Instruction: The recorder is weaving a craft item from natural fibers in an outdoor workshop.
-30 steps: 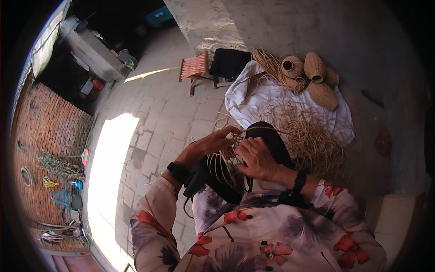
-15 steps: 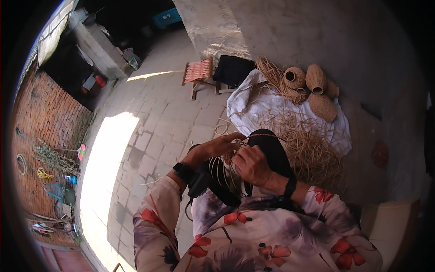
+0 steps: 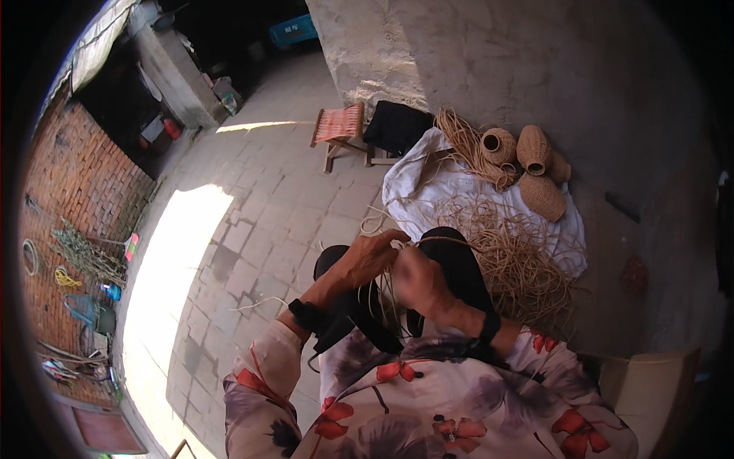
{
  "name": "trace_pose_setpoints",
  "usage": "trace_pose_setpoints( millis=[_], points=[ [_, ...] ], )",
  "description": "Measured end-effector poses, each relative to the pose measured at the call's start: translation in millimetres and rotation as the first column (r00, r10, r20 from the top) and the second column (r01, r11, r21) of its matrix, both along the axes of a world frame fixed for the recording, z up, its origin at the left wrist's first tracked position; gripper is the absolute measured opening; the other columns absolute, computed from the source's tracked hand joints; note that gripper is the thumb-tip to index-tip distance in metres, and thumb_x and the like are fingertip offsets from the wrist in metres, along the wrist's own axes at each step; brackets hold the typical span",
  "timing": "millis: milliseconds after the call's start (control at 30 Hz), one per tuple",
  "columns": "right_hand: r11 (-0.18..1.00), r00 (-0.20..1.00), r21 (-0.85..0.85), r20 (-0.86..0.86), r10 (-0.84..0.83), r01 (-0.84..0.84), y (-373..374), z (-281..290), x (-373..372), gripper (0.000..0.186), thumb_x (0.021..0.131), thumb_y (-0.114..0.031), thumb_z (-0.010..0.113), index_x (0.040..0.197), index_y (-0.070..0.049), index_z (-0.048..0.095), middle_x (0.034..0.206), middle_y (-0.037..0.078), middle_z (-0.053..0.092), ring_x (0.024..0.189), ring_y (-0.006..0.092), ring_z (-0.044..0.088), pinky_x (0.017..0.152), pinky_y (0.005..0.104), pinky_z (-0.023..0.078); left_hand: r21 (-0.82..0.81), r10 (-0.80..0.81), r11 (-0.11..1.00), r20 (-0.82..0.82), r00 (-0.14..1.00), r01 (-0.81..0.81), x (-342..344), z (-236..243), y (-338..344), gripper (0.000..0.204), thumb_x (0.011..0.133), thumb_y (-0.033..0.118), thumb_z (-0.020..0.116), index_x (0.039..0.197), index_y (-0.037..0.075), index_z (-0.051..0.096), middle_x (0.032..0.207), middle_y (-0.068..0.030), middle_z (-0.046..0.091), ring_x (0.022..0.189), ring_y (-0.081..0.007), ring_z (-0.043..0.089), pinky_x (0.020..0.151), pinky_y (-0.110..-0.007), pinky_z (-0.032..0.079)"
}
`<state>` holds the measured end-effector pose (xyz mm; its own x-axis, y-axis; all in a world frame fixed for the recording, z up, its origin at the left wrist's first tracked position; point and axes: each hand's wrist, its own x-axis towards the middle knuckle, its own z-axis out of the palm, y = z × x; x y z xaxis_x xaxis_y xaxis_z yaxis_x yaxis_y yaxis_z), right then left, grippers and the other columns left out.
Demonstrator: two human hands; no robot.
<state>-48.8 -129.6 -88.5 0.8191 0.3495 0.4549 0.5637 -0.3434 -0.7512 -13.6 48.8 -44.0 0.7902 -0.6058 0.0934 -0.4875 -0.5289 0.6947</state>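
Both hands work close together above my knees, in dark trousers. My left hand (image 3: 372,258) is closed, with its fingertips on a bundle of pale plant-fibre strands (image 3: 391,306) whose loose ends hang between my legs. Beside it, my right hand (image 3: 420,281) is curled, its fingers blurred; what it grips is hidden. A twisted tan cord (image 3: 447,240) passes over my right knee to the hands. To the right, a heap of loose tan cord (image 3: 512,252) spreads over a white cloth sack (image 3: 405,180). The small piece between my fingers is mostly covered.
Several woven vase-shaped baskets (image 3: 543,197) and a bundle of straight strands (image 3: 459,141) lie on the sack's far side. A folding stool (image 3: 339,125) and a black cloth (image 3: 397,125) stand ahead, near a plastered wall (image 3: 497,61). A brick wall (image 3: 76,176) is at left.
The view has shifted a little, so the sack and baskets appear slightly lower. My right hand has turned and is now blurred; both hands stay together at the strands.
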Motion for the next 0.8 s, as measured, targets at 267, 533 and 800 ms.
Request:
trace_pose_setpoints(
  millis=[267,533,800],
  points=[
    [0.875,0.3,0.483,-0.83,0.47,-0.037,-27,27,4,0.009,0.09,-0.012,0.054,0.091,-0.003,0.054,0.069,-0.001,0.048,0.051,0.0045,0.038,0.042,0.0211,0.029,-0.053,0.154,0.987,0.029,0.988,-0.152,-28,-9,2,0.038,0.082,0.006,0.06,0.119,0.008,0.055,0.087,-0.0119,0.067,0.083,-0.0275,0.068,0.076,-0.037,0.053],
    [0.827,0.333,0.549,-0.763,0.554,-0.119,-48,35,32,0.026,0.098,-0.028,0.053,0.09,-0.005,0.06,0.058,-0.008,0.039,0.043,0.0019,0.03,0.04,0.0197,0.024,-0.106,0.16,0.983,0.063,0.985,-0.153,-27,-4,-6,0.031,0.084,0.009,0.062,0.114,0.008,0.055,0.084,-0.0106,0.065,0.079,-0.0273,0.065,0.074,-0.038,0.05],
    [0.72,0.44,0.581,-0.572,0.692,-0.379,-103,85,53,0.036,0.091,-0.036,0.064,0.086,-0.001,0.065,0.099,0.012,0.063,0.064,0.005,0.046,0.058,0.0193,0.037,-0.162,0.286,0.947,0.03,0.958,-0.278,-27,-21,-3,0.029,0.081,0.013,0.07,0.107,0.01,0.056,0.073,-0.0059,0.065,0.071,-0.0237,0.065,0.078,-0.036,0.048]
  ],
)
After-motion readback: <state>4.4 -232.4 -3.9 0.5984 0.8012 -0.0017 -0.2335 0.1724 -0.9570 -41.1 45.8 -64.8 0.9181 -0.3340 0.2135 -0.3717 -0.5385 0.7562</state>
